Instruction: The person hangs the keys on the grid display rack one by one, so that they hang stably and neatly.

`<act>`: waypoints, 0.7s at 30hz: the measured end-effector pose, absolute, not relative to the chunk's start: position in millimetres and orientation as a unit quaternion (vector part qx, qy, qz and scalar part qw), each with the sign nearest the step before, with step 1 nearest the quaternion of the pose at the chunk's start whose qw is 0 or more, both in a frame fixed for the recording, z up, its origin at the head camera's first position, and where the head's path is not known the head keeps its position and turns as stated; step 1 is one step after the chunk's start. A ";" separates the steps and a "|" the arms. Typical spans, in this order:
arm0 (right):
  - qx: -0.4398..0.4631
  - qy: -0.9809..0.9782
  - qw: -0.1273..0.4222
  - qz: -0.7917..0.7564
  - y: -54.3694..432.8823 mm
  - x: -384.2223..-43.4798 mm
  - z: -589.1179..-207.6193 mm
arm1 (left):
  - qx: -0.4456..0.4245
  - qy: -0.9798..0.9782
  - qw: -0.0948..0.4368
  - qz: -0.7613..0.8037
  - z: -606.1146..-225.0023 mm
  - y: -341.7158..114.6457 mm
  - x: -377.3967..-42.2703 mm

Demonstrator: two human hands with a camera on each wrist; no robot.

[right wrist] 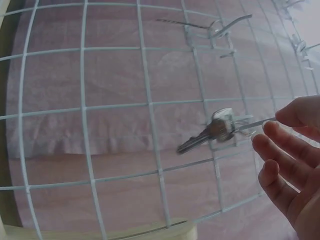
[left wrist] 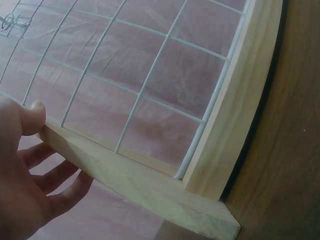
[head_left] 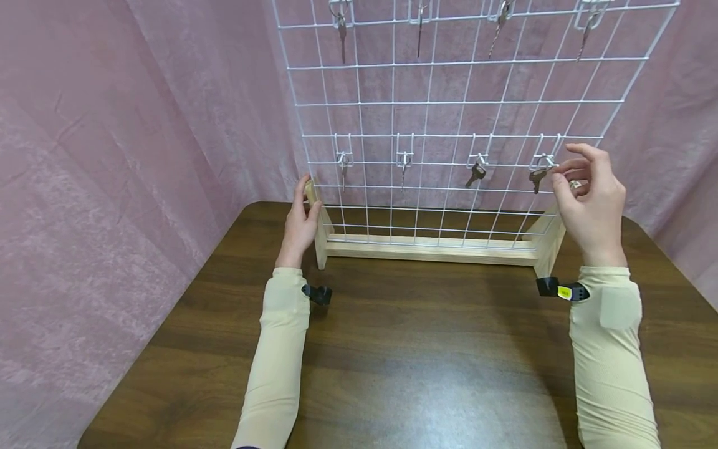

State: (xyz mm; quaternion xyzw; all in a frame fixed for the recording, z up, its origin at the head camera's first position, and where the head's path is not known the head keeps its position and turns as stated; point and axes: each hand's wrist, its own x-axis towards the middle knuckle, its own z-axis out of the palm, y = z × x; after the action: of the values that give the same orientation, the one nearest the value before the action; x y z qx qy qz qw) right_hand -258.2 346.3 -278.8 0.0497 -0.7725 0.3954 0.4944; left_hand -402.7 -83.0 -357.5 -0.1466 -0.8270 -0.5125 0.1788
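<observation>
A white wire grid stands upright in a pale wooden stand. My left hand grips the stand's left side post, thumb in front and fingers around the outer edge. Over at the right, my right hand pinches the outer end of a white hook between thumb and index finger, the other fingers loosely bent. From that hook a key hangs by its ring, close to the fingertips. Another key hangs on the hook to its left.
Two more keys, a left one and a middle one, hang in the same lower row. Several keys hang along the upper row, including one at left. The stand rests on a brown wooden table, before a pink curtain.
</observation>
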 end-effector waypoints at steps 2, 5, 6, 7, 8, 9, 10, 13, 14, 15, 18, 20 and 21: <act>0.056 -0.762 0.511 0.395 343.6 -254.4 -276.1 | -0.148 -0.827 0.177 -0.512 -357.2 -82.9 -402.0; 0.059 -0.739 0.536 0.403 340.7 -249.8 -273.0 | -0.145 -0.828 0.176 -0.512 -357.6 -82.4 -402.0; 0.061 -0.733 0.544 0.404 340.2 -248.4 -272.4 | -0.145 -0.829 0.174 -0.511 -357.9 -82.2 -401.9; 0.065 -0.727 0.551 0.404 339.8 -247.2 -271.7 | -0.144 -0.829 0.174 -0.512 -358.0 -81.9 -401.8; 0.067 -0.719 0.558 0.408 339.0 -246.2 -270.9 | -0.143 -0.829 0.174 -0.513 -358.0 -81.6 -401.7; 0.071 -0.716 0.564 0.406 338.2 -245.4 -269.9 | -0.142 -0.828 0.175 -0.514 -358.3 -81.4 -402.0; 0.076 -0.713 0.569 0.401 337.4 -244.7 -269.1 | -0.142 -0.827 0.175 -0.515 -358.1 -81.1 -401.8; 0.089 -0.709 0.580 0.390 333.0 -243.2 -266.5 | -0.143 -0.824 0.178 -0.518 -358.0 -80.8 -401.9; 0.091 -0.710 0.582 0.386 330.9 -242.9 -265.9 | -0.144 -0.824 0.179 -0.518 -358.1 -80.8 -402.2; 0.093 -0.711 0.582 0.383 328.3 -242.2 -265.3 | -0.144 -0.824 0.180 -0.518 -358.1 -80.9 -402.1; 0.102 -0.714 0.578 0.382 320.7 -242.0 -265.5 | -0.144 -0.824 0.181 -0.516 -357.9 -81.6 -402.1; 0.113 -0.721 0.571 0.375 315.9 -243.1 -267.0 | -0.143 -0.826 0.180 -0.515 -357.6 -82.3 -402.2; 0.121 -0.725 0.568 0.370 313.5 -243.9 -268.0 | -0.142 -0.827 0.179 -0.514 -357.4 -82.5 -402.2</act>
State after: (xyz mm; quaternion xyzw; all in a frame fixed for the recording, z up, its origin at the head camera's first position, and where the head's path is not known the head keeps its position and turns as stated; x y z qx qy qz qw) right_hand -243.9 313.5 -268.0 0.1208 -0.7253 0.3702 0.5677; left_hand -402.2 -82.5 -357.4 -0.1424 -0.8266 -0.5141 0.1791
